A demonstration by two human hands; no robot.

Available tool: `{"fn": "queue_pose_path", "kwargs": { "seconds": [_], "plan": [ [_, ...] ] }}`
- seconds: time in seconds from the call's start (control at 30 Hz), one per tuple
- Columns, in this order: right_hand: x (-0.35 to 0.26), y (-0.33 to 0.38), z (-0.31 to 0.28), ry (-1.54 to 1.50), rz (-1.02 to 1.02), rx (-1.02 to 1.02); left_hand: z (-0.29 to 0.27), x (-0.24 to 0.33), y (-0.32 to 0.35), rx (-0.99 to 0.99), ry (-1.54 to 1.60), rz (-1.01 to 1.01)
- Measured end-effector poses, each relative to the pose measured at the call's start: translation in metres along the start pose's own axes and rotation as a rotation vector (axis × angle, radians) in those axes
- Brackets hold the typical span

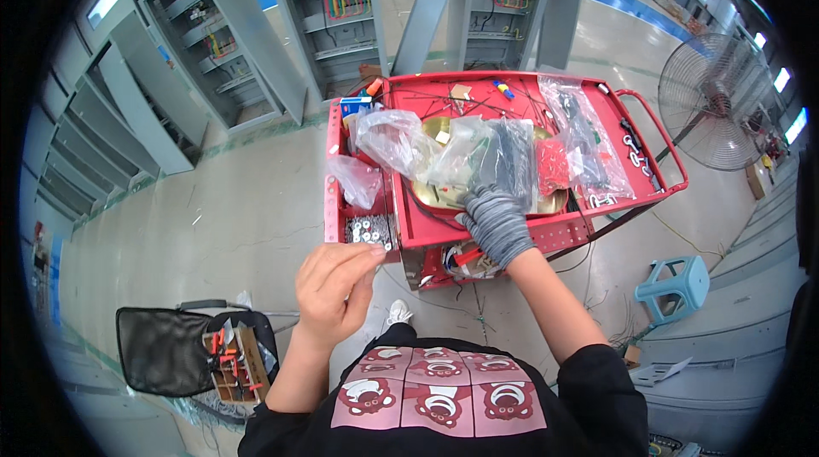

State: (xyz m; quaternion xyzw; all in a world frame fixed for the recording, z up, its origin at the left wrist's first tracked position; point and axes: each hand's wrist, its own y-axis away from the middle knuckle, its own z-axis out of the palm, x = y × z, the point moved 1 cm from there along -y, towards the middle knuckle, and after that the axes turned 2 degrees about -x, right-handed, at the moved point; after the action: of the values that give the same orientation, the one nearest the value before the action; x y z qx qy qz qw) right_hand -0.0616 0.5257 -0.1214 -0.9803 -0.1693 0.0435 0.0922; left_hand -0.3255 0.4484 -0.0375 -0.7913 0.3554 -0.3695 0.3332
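Note:
My left hand (334,285), bare, is raised in front of the cart's left corner. Its fingers are curled and pressed together, and anything between them is too small to make out. Just beyond the fingertips is a bin of small metal fasteners (365,228). My right hand (496,227) wears a grey striped knit glove and closes on the near end of a clear plastic bag (509,159) with dark contents. This bag lies over a gold-coloured tray (426,193), beside crumpled clear bags (394,140) and a bag of small red parts (553,165).
The red cart (424,228) carries cables, tools and another clear bag (580,129). Open electrical cabinets (337,5) stand beyond. A large fan (715,103) and a blue stool (674,286) are at right; a black chair (158,350) with a tool box (235,363) is at left.

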Motion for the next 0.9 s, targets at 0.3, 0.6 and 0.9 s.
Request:
{"fn": "queue_pose_path", "kwargs": {
  "seconds": [0.3,0.6,0.9],
  "plan": [
    [0.021,0.002,-0.026,-0.411,0.315,0.21,-0.004,-0.105,-0.026,0.055,0.111,-0.13],
    [-0.002,0.028,-0.026,-0.522,0.379,0.244,0.075,-0.169,-0.067,-0.465,0.258,-0.323],
    [0.121,0.084,-0.039,-0.377,0.943,0.854,0.107,-0.123,-0.079,-0.683,0.252,-0.251]
  ]
}}
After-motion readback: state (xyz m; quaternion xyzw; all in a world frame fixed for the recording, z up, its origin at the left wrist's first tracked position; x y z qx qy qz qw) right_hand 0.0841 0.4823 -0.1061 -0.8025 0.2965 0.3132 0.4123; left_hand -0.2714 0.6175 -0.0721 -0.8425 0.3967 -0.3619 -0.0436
